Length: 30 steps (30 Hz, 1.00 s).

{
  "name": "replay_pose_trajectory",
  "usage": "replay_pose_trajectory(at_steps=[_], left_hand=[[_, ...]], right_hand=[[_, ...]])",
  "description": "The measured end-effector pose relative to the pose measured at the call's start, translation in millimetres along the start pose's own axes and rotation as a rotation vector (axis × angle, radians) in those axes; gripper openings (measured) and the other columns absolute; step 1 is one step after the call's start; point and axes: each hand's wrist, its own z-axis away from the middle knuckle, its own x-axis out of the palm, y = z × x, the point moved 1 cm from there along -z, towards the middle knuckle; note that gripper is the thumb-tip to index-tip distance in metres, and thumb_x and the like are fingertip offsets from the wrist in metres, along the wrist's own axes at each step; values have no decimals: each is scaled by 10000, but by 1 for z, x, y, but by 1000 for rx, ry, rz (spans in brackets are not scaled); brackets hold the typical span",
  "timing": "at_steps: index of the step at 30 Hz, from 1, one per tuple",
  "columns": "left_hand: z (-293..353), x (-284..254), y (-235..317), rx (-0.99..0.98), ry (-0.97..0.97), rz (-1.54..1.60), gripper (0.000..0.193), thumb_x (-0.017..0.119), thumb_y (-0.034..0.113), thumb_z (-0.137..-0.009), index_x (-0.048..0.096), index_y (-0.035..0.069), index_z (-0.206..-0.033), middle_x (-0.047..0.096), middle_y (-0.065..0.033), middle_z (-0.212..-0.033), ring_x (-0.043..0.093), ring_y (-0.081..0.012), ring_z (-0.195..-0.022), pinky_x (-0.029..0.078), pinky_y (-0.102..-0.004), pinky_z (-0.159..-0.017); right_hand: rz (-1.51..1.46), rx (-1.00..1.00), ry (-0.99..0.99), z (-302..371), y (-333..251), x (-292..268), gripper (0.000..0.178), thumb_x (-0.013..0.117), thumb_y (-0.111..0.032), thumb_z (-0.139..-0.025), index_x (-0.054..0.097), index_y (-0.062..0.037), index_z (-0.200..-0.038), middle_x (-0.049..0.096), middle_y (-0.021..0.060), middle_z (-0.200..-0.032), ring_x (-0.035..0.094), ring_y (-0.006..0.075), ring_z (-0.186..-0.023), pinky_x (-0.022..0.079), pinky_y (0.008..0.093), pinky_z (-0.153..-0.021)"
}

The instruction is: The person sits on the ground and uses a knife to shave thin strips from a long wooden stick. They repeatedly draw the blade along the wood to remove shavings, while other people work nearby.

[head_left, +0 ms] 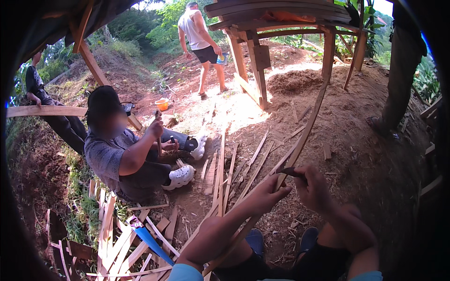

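My left hand (263,195) is closed around a long, thin wooden strip (307,129), which runs from beside my left forearm up and away toward the wooden stand. Just beyond its fingers, my right hand (313,187) grips a short dark tool that looks like a knife (290,172). The blade lies across the strip, apparently touching it. The knife's handle is hidden within my right fingers.
A seated person (112,145) works with a tool at the left. Wood offcuts and a blue handsaw (152,241) lie lower left. An orange bucket (162,104), a walking person (199,42) and a wooden stand (258,70) are farther off. Someone stands at the right (398,75).
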Motion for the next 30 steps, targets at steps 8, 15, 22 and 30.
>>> replay_pose_trajectory(at_steps=[8,15,22,30], left_hand=[[0,5,13,3,-11,145,388,567,319,-957,457,28,-1188,479,33,-736,439,-39,-608,364,-216,-506],[7,4,18,-230,-92,28,305,470,392,-993,455,93,-1051,448,37,-714,420,-49,-576,363,-216,-479],[10,5,16,-165,43,58,322,433,394,-1003,512,82,-996,417,58,-706,372,-41,-596,322,-217,-516],[12,10,12,-152,141,142,392,326,382,-1033,533,50,-1050,393,53,-621,343,-47,-508,285,-227,-447]], right_hand=[[17,15,25,0,-3,1,206,613,-37,-845,516,-29,-1026,556,157,-910,608,340,-811,489,416,-646],[96,244,100,-6,29,-17,179,565,-59,-881,506,-23,-1046,578,185,-931,607,379,-858,478,445,-708],[16,103,-6,2,18,-12,205,586,-63,-859,533,-20,-1051,592,170,-922,627,354,-833,498,422,-706],[28,146,3,1,23,0,245,544,-77,-897,488,-47,-1134,583,186,-957,628,375,-820,504,450,-668]])
